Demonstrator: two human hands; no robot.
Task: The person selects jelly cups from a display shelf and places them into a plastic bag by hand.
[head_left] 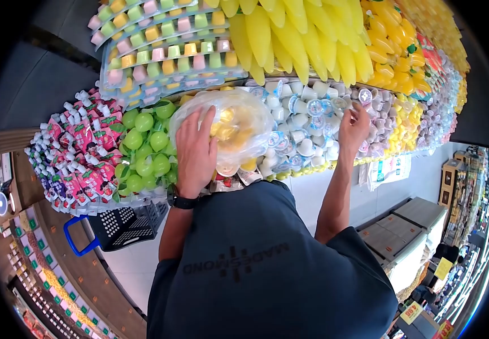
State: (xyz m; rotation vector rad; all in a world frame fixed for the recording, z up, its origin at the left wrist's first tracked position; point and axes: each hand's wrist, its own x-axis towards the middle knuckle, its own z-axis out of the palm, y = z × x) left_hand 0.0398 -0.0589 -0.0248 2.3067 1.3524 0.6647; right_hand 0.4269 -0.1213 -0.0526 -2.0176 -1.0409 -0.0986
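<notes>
A clear plastic bag (256, 121) with yellow pieces inside lies on the display in front of me. My left hand (193, 150), with a dark band at the wrist, is laid over the bag's left side and holds it, fingers pointing away from me. To the right, my right hand (354, 129) is above the small white jelly cups (305, 148) with its fingers curled together. Whatever is between those fingertips is too small to make out. Purple-tinted jelly cups (381, 116) lie just beside that hand.
Green round jellies (144, 142) and pink spouted pouches (89, 133) fill the left of the display. Strips of pastel cups (168, 53), long yellow jellies (301, 39) and orange ones (394, 51) rise behind. A dark basket with a blue handle (78, 240) stands lower left.
</notes>
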